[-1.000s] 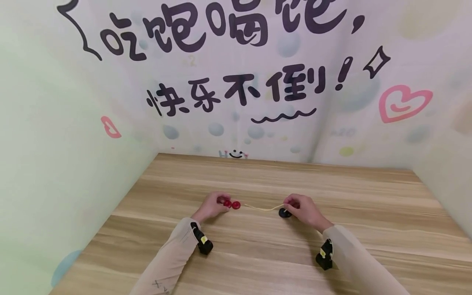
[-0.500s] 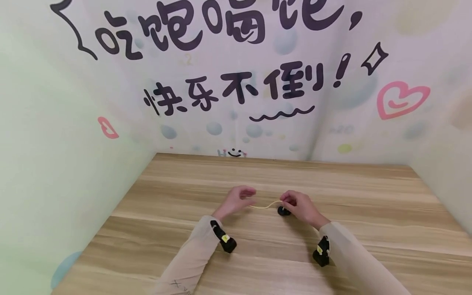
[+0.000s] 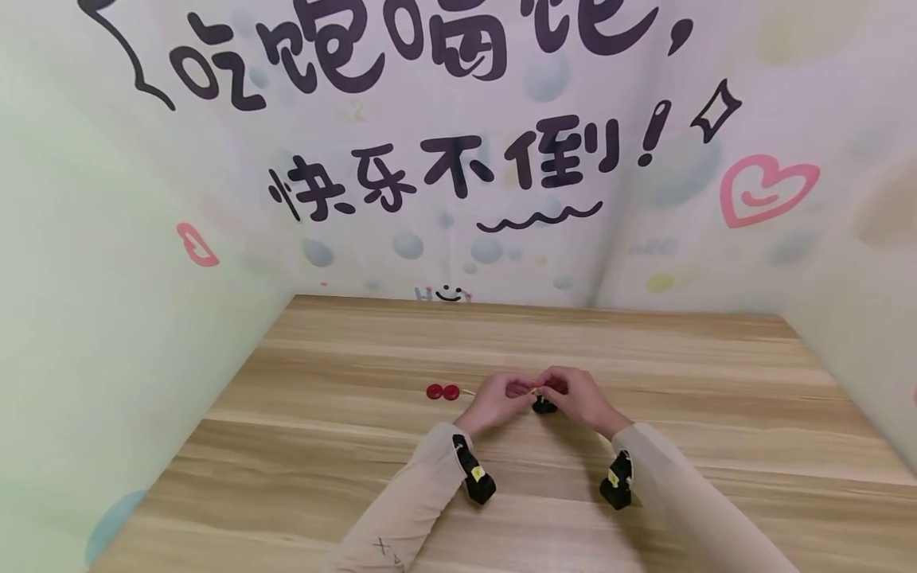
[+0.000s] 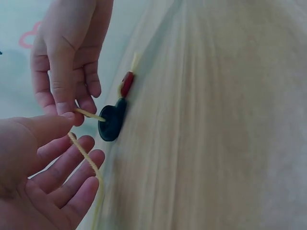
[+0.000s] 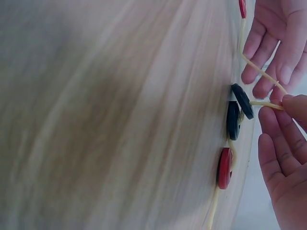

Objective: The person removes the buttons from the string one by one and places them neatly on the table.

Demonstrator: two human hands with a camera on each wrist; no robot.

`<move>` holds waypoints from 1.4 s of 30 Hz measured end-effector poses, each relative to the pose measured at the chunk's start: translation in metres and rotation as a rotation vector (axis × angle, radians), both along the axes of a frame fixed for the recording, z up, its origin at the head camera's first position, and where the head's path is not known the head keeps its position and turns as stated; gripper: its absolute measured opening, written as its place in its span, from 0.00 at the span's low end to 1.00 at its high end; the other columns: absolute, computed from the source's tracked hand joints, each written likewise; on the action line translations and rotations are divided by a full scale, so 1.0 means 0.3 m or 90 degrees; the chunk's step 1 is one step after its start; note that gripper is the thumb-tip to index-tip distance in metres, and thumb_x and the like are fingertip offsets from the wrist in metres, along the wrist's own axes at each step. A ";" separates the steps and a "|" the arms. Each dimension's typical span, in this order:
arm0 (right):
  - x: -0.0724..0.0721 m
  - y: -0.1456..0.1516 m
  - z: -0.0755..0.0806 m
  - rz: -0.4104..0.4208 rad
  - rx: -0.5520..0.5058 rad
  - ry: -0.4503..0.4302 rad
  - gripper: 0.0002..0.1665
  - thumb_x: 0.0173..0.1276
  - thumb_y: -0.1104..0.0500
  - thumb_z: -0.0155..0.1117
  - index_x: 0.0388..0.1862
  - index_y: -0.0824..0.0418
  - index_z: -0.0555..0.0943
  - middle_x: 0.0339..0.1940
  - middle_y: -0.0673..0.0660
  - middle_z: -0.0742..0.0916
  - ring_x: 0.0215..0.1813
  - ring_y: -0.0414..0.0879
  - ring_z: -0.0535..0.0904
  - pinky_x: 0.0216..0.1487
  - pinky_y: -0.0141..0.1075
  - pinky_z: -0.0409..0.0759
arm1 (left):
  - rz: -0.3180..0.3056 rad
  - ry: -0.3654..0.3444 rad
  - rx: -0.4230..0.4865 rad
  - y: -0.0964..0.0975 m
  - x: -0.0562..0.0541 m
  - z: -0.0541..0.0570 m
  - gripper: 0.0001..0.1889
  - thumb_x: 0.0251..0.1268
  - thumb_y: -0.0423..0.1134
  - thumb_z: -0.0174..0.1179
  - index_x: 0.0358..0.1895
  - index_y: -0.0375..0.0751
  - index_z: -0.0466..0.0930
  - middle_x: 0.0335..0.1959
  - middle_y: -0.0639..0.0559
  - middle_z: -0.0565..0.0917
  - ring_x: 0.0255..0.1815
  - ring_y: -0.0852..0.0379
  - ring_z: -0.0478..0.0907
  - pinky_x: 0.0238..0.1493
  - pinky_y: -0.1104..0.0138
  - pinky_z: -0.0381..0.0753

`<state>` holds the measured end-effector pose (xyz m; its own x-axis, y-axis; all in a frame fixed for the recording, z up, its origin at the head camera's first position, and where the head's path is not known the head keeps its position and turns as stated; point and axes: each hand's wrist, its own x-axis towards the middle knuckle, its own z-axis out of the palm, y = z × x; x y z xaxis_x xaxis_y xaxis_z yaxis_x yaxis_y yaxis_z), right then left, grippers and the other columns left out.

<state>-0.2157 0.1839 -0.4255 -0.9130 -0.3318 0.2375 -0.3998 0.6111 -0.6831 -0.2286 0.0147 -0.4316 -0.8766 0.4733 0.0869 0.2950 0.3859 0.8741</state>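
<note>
A yellow string (image 4: pixel 86 157) runs through several round buttons. Two red buttons (image 3: pixel 442 391) lie side by side on the table, left of my hands. Dark buttons (image 5: pixel 233 120) hang together below my fingers, one with the string coming out of its middle, and another red button (image 5: pixel 224 168) follows along the string. My right hand (image 3: pixel 582 398) pinches the string just above the dark buttons, thumb against index finger. My left hand (image 3: pixel 496 402) meets it fingertip to fingertip, pinching the string on the side toward the red pair; its other fingers are loosely spread.
A wood-grain table (image 3: pixel 322 477) carries everything. Behind it stands a printed cloth wall (image 3: pixel 401 263) with black lettering, and pale walls close in both sides. A small black camera is strapped to each wrist, over beige sleeves.
My left hand has let go of the red buttons, leaving them on the table, and has moved right along the string to meet my right hand. The right hand keeps its grip, nearly in place.
</note>
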 end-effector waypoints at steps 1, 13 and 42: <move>0.000 0.000 -0.001 0.001 -0.003 -0.001 0.03 0.59 0.65 0.60 0.30 0.64 0.79 0.28 0.53 0.83 0.30 0.41 0.77 0.30 0.31 0.75 | 0.010 0.009 -0.010 0.001 0.002 -0.004 0.11 0.56 0.33 0.58 0.41 0.33 0.79 0.35 0.45 0.82 0.36 0.56 0.78 0.36 0.72 0.75; -0.014 0.035 -0.026 -0.014 0.013 -0.050 0.06 0.60 0.65 0.59 0.36 0.67 0.79 0.32 0.56 0.83 0.35 0.46 0.77 0.35 0.36 0.75 | 0.071 0.047 -0.037 -0.012 0.014 -0.006 0.06 0.57 0.36 0.58 0.32 0.38 0.82 0.26 0.54 0.80 0.27 0.66 0.72 0.30 0.75 0.71; -0.017 0.053 -0.041 0.111 0.090 -0.042 0.08 0.50 0.59 0.70 0.22 0.59 0.78 0.20 0.47 0.75 0.27 0.39 0.66 0.27 0.29 0.65 | 0.100 0.005 -0.012 -0.033 0.012 0.021 0.06 0.59 0.35 0.57 0.33 0.37 0.81 0.22 0.54 0.78 0.22 0.66 0.72 0.24 0.75 0.71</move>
